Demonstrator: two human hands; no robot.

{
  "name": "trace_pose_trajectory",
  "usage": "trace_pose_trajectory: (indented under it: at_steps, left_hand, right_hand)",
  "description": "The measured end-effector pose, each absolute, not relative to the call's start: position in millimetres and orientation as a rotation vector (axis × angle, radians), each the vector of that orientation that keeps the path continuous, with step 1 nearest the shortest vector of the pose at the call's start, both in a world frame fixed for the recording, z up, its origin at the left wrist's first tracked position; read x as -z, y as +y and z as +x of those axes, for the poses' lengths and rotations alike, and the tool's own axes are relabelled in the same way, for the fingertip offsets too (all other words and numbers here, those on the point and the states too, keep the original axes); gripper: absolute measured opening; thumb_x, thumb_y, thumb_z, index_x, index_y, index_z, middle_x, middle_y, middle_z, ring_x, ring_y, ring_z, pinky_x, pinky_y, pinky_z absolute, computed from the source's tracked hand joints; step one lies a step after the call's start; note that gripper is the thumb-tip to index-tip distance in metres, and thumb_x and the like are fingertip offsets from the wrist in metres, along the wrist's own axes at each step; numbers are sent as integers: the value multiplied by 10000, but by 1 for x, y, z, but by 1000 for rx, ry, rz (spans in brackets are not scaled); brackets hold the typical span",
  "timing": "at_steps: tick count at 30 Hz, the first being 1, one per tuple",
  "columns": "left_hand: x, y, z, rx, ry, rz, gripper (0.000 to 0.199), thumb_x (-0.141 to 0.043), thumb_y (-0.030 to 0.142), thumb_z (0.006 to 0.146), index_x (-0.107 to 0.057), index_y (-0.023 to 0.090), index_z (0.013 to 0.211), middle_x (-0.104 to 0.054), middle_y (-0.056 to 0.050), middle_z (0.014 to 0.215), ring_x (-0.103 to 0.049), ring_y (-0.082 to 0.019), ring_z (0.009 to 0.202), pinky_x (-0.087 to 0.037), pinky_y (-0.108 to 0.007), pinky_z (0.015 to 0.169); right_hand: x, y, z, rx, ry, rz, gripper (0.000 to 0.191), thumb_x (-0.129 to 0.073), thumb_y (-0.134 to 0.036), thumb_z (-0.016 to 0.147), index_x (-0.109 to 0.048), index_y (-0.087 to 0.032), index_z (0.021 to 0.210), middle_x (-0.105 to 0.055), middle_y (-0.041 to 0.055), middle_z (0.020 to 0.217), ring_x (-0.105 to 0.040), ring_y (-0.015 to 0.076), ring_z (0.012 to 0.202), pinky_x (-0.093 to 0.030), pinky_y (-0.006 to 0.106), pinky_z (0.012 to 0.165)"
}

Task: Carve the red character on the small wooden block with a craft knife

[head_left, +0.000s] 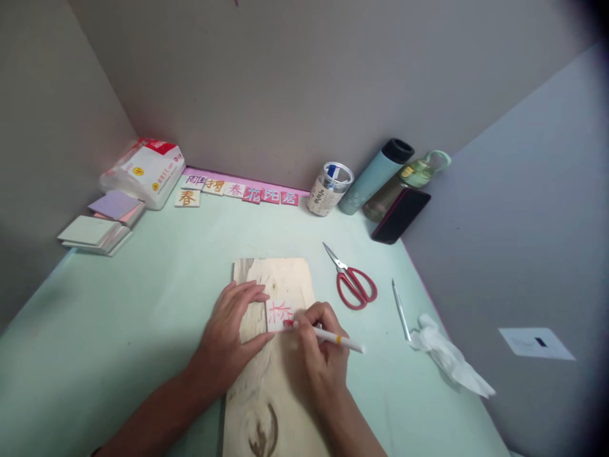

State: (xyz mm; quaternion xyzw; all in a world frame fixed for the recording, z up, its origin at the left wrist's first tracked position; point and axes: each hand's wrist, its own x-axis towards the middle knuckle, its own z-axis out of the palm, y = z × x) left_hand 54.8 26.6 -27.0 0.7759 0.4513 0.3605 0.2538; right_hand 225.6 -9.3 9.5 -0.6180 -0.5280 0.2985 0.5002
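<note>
A small pale square tile lies on the wooden board in front of me. It bears a character in red-pink strokes. My left hand holds the tile steady, with fingertips at its upper left corner and the thumb along its lower edge. In my right hand is a white marker with a yellow band, gripped like a pen. Its red tip touches the right part of the character, and my fingers hide the tile's right edge.
Red-handled scissors, a thin white pen and a crumpled tissue lie to the right. Behind stand a can, bottles and a phone. Several lettered tiles, a tissue pack and stacked blank tiles are further left.
</note>
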Motion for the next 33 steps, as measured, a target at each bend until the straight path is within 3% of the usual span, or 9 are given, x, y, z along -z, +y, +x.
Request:
trace_pose_trajectory:
  at_steps: [10,24,33]
  left_hand:
    - [25,26,56,-980,1234,2079,475,-672,235,867,-453,254,1289,-628,-75,1241,-475,-302,1324,-301,-594,1176]
    - [26,27,56,-983,1229,2115,496,-683,242,878,-429,250,1305,-611,-85,1252,-468,-295,1315,-301,-592,1175]
    - [27,27,56,-997,1230,2082,499,-681,241,866,-441,257,1303,-632,-72,1229,-475,-295,1321,-303,-577,1178]
  right_hand:
    - [-6,-5,224,-648,-1264,-1583,264,-552,-324,946,-490,-215,713,-476,-37,648,-438,127,566,-354,263,533]
    - [-5,-7,225,-733,-1310,-1548,264,-539,-298,942,-451,-224,705,-521,-20,668,-491,154,641,-388,279,601]
    - [-8,-4,222,-659,-1289,-1571,256,-562,-318,938,-507,-216,709,-505,-21,650,-480,147,616,-375,271,557]
